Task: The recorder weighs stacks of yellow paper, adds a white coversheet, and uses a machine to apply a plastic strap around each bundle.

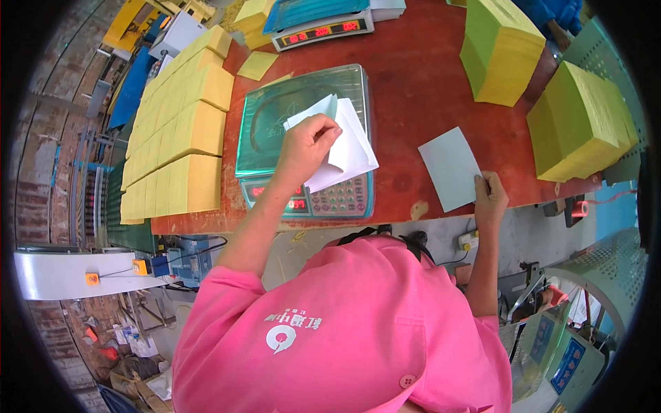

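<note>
On the green-topped digital weighing scale (265,134) lies a small, uneven pile of white and pale paper sheets (357,148). My left hand (308,144) is over this pile, thumb and fingers pinched together on a sheet whose edge curls up. The hand hides part of the pile. To the right of the scale, my right hand (491,196) grips a pale blue paper sheet (449,168) by its right edge, near the table's front edge. The blue sheet is tilted over the red table (399,103).
Rows of yellow paper stacks (182,124) line the left. Tall yellow-green paper stacks (506,58) (578,124) stand at the right. A second scale (320,31) sits at the back, near a loose yellow sheet (257,65). Another person's blue sleeve (554,12) shows at the far right.
</note>
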A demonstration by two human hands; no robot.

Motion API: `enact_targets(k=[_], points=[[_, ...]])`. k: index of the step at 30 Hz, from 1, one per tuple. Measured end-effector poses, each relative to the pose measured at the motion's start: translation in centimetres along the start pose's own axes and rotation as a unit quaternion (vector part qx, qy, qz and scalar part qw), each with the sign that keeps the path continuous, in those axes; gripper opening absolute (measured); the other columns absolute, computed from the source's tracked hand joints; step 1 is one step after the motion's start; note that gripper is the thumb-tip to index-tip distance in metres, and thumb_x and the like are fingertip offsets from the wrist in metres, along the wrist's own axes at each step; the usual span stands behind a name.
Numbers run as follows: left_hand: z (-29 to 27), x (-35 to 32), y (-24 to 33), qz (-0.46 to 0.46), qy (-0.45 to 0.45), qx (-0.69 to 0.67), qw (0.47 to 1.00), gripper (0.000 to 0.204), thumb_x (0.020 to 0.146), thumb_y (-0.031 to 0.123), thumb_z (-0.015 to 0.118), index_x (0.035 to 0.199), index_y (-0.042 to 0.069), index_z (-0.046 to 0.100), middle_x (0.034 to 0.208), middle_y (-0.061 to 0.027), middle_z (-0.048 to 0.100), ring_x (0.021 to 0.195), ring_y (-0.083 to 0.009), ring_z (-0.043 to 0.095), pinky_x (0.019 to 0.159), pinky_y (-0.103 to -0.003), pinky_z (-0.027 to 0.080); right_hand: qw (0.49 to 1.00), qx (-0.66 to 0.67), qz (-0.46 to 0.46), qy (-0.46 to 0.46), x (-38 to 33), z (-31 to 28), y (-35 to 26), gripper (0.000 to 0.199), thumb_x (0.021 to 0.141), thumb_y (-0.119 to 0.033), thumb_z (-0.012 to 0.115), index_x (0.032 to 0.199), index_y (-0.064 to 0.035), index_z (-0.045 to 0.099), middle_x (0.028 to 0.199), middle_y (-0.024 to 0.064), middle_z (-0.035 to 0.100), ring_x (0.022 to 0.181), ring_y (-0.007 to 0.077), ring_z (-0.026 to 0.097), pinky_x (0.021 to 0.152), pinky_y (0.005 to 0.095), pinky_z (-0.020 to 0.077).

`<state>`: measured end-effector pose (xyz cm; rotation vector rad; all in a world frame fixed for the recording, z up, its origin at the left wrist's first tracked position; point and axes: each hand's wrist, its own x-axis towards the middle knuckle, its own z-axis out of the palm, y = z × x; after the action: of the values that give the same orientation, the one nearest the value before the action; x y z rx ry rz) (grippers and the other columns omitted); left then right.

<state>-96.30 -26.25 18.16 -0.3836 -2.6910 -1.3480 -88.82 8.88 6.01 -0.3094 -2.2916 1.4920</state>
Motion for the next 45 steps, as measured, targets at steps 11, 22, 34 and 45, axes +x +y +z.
enact_targets(k=[11, 22, 34, 45], points=[[-8.3, -2.7, 9.0, 0.078, 0.179, -0.414, 0.889, 0.055, 0.081, -0.001, 0.058, 0.135, -0.002, 0.046, 0.123, -0.0147, 0.06, 0.114, -0.0267, 0.06, 0.095, -0.039, 0.051, 0.99, -0.017, 0.064, 0.122, -2.2, -2.7, 1.1, 0.008, 0.086, -0.003, 0.063, 0.094, -0.0014, 0.062, 0.074, 0.0108, 0.062, 0.068, 0.0137, 0.056, 0.064, 0.0305, 0.0473], [-3.2, 5.4, 10.7, 0.235, 0.014, 0.014, 0.972, 0.01, 0.078, -0.007, 0.064, 0.084, 0.0, 0.06, 0.08, -0.0049, 0.054, 0.077, -0.0135, 0.054, 0.067, -0.026, 0.044, 0.966, -0.135, 0.113, 0.189, -5.1, -6.3, 3.0, 0.009, 0.082, -0.004, 0.064, 0.087, 0.0003, 0.06, 0.066, 0.0176, 0.058, 0.058, 0.0251, 0.058, 0.058, 0.0374, 0.045], [19.3, 20.0, 25.4, -0.067, -0.357, -0.472, 0.803, 0.01, 0.091, 0.017, 0.065, 0.09, 0.008, 0.063, 0.077, -0.0014, 0.065, 0.062, -0.0094, 0.06, 0.048, -0.021, 0.043, 0.968, 0.046, 0.164, 0.187, -4.4, -8.3, 3.7, 0.01, 0.084, -0.007, 0.066, 0.087, 0.0003, 0.06, 0.063, 0.0098, 0.057, 0.058, 0.0123, 0.054, 0.055, 0.0312, 0.0453], [27.4, 21.4, 26.9, -0.148, -0.327, -0.317, 0.878, 0.019, 0.093, 0.021, 0.06, 0.081, 0.007, 0.058, 0.07, -0.0072, 0.063, 0.055, -0.0148, 0.059, 0.043, -0.024, 0.044, 0.98, 0.06, 0.158, 0.103, -2.6, -12.4, 4.5, 0.012, 0.085, -0.011, 0.067, 0.088, -0.002, 0.059, 0.065, 0.0109, 0.059, 0.057, 0.0152, 0.055, 0.056, 0.0318, 0.0461]])
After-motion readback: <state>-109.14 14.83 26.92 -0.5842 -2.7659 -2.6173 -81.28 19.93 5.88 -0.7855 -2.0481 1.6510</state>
